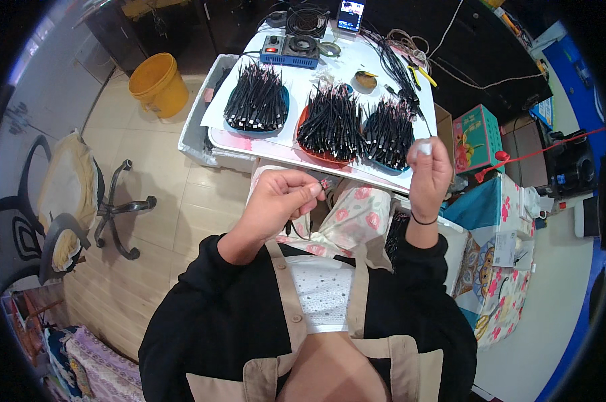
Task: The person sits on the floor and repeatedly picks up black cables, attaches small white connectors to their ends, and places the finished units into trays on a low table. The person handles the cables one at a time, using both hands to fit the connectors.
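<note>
My left hand [283, 201] is closed in a pinch on the end of a thin black cable [327, 190], where small pinkish-red wire tips show; part of the cable loops below, over my lap. Raised in front of the table's right corner, my right hand [429, 175] is a closed fist with a white wrap on the thumb. A thin dark strand meets the top of the fist, but what the fingers hold is hidden. Bundles of short black cables with light plug ends fill a blue tray [288, 110], a red-orange bowl [309, 153] and another blue tray [391, 169].
The white table [219, 139] also bears a blue soldering-type device [289, 52], a small fan [307, 22], a lit phone [350, 15], yellow-handled pliers [425, 77] and tangled cords. A yellow bucket [159, 87] and a wheeled chair [72, 187] stand left; a green carton [477, 141] stands right.
</note>
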The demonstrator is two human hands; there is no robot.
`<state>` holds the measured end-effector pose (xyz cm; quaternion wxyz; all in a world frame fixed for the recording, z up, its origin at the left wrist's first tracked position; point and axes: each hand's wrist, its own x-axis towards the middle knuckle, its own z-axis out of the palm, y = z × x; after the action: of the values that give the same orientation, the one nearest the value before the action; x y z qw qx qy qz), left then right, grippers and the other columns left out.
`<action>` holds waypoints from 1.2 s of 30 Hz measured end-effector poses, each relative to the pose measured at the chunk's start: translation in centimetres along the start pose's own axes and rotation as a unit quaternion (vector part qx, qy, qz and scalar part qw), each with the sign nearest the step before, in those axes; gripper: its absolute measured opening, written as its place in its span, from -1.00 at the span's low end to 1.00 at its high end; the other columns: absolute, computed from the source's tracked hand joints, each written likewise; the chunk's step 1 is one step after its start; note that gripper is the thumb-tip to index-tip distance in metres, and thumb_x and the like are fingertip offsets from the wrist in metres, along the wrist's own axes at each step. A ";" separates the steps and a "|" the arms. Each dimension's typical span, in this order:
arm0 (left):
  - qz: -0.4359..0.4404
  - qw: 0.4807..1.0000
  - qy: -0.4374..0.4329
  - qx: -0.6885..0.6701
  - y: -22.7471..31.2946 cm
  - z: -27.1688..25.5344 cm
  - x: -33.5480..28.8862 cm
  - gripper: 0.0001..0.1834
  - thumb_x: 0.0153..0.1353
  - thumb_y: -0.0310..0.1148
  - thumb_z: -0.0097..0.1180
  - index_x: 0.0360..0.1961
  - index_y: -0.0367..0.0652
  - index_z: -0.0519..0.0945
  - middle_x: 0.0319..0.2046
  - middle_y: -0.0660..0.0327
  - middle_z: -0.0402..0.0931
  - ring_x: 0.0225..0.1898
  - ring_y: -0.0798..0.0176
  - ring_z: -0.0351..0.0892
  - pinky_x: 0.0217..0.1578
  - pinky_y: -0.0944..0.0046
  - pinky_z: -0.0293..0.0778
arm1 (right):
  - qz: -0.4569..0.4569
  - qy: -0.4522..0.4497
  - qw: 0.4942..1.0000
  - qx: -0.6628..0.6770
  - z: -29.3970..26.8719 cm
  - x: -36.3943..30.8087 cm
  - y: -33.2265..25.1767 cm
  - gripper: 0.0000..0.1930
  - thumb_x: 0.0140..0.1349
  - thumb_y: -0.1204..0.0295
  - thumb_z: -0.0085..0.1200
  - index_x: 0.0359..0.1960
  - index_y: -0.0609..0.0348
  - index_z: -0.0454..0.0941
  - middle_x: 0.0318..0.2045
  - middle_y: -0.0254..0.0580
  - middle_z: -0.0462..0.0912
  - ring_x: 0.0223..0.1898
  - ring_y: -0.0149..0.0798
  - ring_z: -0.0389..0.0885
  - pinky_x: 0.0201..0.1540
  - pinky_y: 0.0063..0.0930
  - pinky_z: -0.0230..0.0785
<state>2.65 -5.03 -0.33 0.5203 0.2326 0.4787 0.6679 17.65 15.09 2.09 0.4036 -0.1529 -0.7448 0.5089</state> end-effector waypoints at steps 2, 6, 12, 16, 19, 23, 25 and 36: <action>-0.037 0.999 -0.022 0.005 0.1 -0.1 0.0 -0.82 0.28 -0.45 0.11 -0.31 -0.41 0.61 -0.65 0.34 0.39 -0.66 0.56 0.20 -0.67 0.53 0.01 | -0.001 -0.214 0.977 -0.015 -0.4 0.0 -0.7 -0.87 0.25 0.50 -0.01 -0.22 0.26 0.51 -0.41 -0.26 0.54 -0.44 -0.43 0.48 -0.38 -0.58 0.31; -0.024 0.998 -0.058 -0.002 0.1 0.2 0.5 -0.83 0.29 -0.46 0.09 -0.33 -0.39 0.62 -0.66 0.34 0.38 -0.67 0.57 0.17 -0.67 0.52 -0.01 | -0.174 -0.310 0.916 -0.184 1.3 -0.2 -1.8 -0.57 -0.01 0.45 0.29 -0.06 0.21 0.51 -0.24 -0.13 0.58 -0.17 -0.06 0.55 -0.09 -0.29 0.42; -0.041 0.996 -0.079 0.003 0.6 0.2 0.5 -0.83 0.30 -0.47 0.07 -0.32 -0.38 0.61 -0.66 0.35 0.37 -0.66 0.58 0.15 -0.67 0.51 -0.03 | -0.248 -0.309 0.900 -0.183 2.3 0.6 -2.6 -0.75 -0.04 0.53 0.28 -0.26 0.19 0.58 -0.35 -0.19 0.57 -0.29 -0.13 0.57 -0.24 -0.35 0.46; -0.042 0.993 -0.106 0.018 0.6 -0.2 0.8 -0.81 0.31 -0.40 0.07 -0.32 -0.34 0.61 -0.63 0.36 0.44 -0.66 0.58 0.34 -0.68 0.52 0.30 | -0.260 -0.309 0.896 -0.182 2.4 0.6 -2.5 -0.79 -0.06 0.55 0.27 -0.33 0.19 0.58 -0.40 -0.21 0.56 -0.33 -0.15 0.56 -0.29 -0.37 0.44; -0.046 0.993 -0.108 0.022 0.5 -0.2 0.8 -0.81 0.31 -0.40 0.07 -0.31 -0.33 0.61 -0.63 0.37 0.44 -0.65 0.58 0.34 -0.69 0.52 0.31 | -0.273 -0.301 0.897 -0.175 2.5 0.5 -2.5 -0.80 -0.07 0.56 0.27 -0.37 0.21 0.55 -0.42 -0.21 0.55 -0.35 -0.15 0.55 -0.31 -0.36 0.43; -0.028 0.993 -0.099 0.063 0.2 0.0 0.7 -0.81 0.32 -0.39 0.07 -0.31 -0.33 0.61 -0.64 0.39 0.43 -0.64 0.59 0.35 -0.67 0.50 0.32 | -0.242 -0.311 0.903 -0.173 2.2 0.3 -2.5 -0.78 -0.07 0.58 0.26 -0.36 0.22 0.51 -0.41 -0.18 0.53 -0.37 -0.14 0.53 -0.34 -0.39 0.39; 0.014 0.989 -0.089 0.115 0.1 0.2 0.6 -0.83 0.30 -0.42 0.08 -0.31 -0.34 0.60 -0.62 0.36 0.44 -0.62 0.54 0.36 -0.64 0.46 0.32 | -0.216 -0.332 0.899 -0.186 1.8 0.1 -2.3 -0.80 -0.04 0.59 0.23 -0.35 0.23 0.50 -0.41 -0.15 0.52 -0.38 -0.14 0.52 -0.34 -0.43 0.37; 0.392 0.777 0.029 0.492 -1.3 1.5 0.8 -0.86 0.13 -0.55 0.15 -0.27 -0.35 0.59 -0.52 0.07 0.54 -0.54 0.10 0.56 -0.52 0.19 0.43 | 0.267 -0.247 0.923 0.126 2.4 -2.6 0.0 -0.86 0.22 0.59 0.08 -0.19 0.27 0.49 -0.29 -0.31 0.55 -0.30 -0.45 0.50 -0.21 -0.57 0.36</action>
<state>4.15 -3.71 -0.95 0.0141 0.6049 0.6244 0.4939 17.51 11.88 0.58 0.0722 -0.1633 -0.6826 0.7087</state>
